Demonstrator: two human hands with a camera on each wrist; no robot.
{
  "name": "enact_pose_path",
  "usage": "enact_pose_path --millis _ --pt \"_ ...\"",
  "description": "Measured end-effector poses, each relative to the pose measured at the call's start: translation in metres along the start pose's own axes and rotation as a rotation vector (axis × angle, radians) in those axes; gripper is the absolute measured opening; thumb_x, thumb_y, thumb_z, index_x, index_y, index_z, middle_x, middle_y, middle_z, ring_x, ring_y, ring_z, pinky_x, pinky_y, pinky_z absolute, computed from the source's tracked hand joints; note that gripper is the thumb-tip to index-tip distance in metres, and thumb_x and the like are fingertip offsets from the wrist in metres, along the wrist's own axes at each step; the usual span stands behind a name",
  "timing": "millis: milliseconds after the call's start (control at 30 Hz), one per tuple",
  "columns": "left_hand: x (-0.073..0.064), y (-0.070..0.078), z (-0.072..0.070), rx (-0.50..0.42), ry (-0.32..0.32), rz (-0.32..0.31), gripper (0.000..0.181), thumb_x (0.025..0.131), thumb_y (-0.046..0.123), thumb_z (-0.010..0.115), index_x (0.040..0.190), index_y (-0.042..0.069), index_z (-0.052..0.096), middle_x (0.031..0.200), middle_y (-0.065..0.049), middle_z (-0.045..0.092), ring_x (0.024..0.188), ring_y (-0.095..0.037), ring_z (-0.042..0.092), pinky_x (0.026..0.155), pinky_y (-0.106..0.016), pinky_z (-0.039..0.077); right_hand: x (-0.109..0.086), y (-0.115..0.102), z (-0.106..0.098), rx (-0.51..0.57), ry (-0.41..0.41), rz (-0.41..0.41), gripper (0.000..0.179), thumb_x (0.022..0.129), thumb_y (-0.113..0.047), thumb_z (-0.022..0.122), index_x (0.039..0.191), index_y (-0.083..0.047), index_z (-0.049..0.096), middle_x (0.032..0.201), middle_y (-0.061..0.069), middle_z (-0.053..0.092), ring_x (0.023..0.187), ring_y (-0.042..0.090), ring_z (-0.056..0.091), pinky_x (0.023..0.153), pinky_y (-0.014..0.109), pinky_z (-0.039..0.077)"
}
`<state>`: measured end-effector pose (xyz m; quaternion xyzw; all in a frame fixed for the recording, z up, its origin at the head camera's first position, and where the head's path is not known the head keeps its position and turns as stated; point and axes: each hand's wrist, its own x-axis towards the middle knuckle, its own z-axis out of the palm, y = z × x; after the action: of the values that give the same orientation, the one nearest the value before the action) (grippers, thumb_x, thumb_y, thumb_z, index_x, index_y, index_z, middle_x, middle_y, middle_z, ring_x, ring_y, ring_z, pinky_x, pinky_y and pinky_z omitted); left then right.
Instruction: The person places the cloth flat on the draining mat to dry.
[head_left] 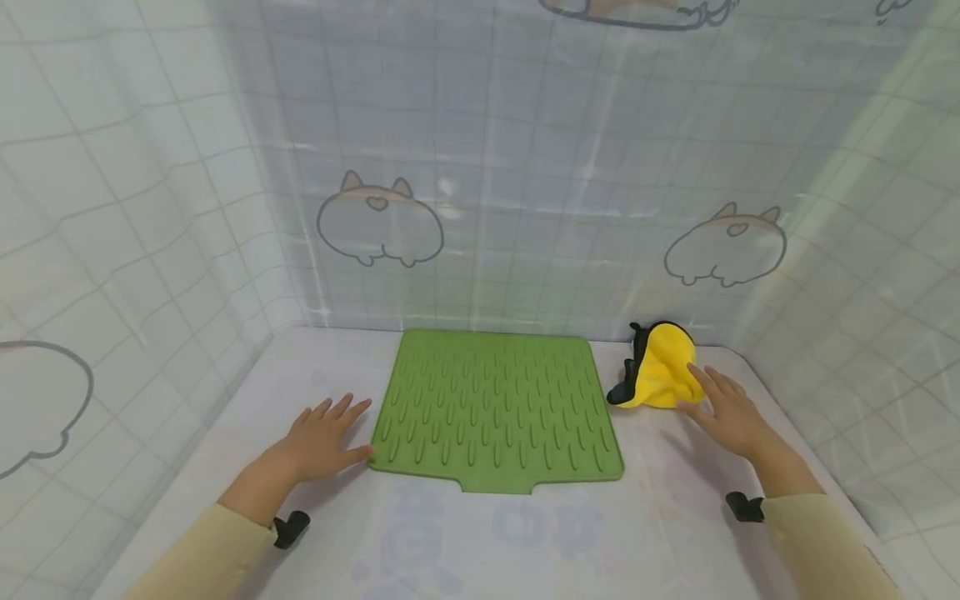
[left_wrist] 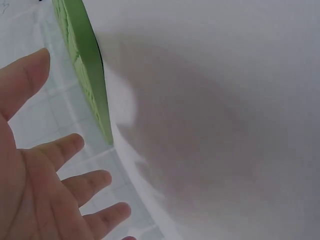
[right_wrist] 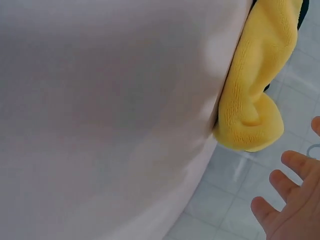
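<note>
A green silicone-looking mat (head_left: pixel 498 404) with raised oblong ridges and a tab on its near edge lies flat at the table's middle. My left hand (head_left: pixel 318 446) hovers beside its near left corner, fingers spread and holding nothing. In the left wrist view, the mat's edge (left_wrist: pixel 92 75) stands apart from the fingers. To the right of the mat lies a crumpled yellow cloth (head_left: pixel 663 371) with black parts along its left and top. My right hand (head_left: pixel 727 412) is over the cloth's right side, fingers spread. The right wrist view shows a gap between those fingers and the yellow cloth (right_wrist: pixel 250 115).
The pale table (head_left: pixel 517 550) carries faint printed shapes. Grid-patterned sheets printed with cartoon animals form a back wall (head_left: pixel 540 167), a left wall (head_left: pixel 135 208) and a right wall (head_left: pixel 885 333). Each wrist bears a small black device, such as the left one (head_left: pixel 291 529).
</note>
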<state>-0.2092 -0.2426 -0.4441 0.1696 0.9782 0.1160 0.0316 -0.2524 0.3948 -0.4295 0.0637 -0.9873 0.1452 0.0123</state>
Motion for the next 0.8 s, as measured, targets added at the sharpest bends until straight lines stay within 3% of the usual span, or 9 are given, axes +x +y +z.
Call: enact_pose_path --millis 267,533,800 --pt "0.008 0.005 0.001 -0.070 -0.052 -0.001 0.084 0.091 0.051 0.067 0.152 0.000 0.038 0.152 -0.036 0.032 0.132 -0.066 0.030 0.105 -0.077 0.023 0.008 -0.001 0.007 0.125 0.009 0.045 0.085 0.100 -0.053 0.054 0.159 -0.004 0.017 0.157 0.037 0.014 0.139 0.060 0.013 0.104 0.080 0.017" --pt "0.014 0.007 0.003 -0.093 -0.115 -0.019 0.088 0.089 0.053 0.069 0.152 0.000 0.038 0.153 -0.035 0.032 0.133 -0.063 0.031 0.106 -0.076 0.024 0.016 0.003 0.012 0.208 0.027 0.059 0.077 0.103 -0.038 0.057 0.158 -0.001 0.018 0.156 0.037 0.019 0.140 0.058 0.018 0.108 0.074 0.020" --pt "0.015 0.007 0.002 -0.084 -0.141 -0.020 0.090 0.087 0.055 0.071 0.152 0.001 0.039 0.152 -0.034 0.035 0.133 -0.064 0.031 0.106 -0.075 0.025 0.023 0.007 0.011 0.270 0.002 0.062 0.070 0.103 -0.019 0.058 0.158 -0.002 0.019 0.155 0.038 0.015 0.140 0.059 0.015 0.108 0.075 0.018"
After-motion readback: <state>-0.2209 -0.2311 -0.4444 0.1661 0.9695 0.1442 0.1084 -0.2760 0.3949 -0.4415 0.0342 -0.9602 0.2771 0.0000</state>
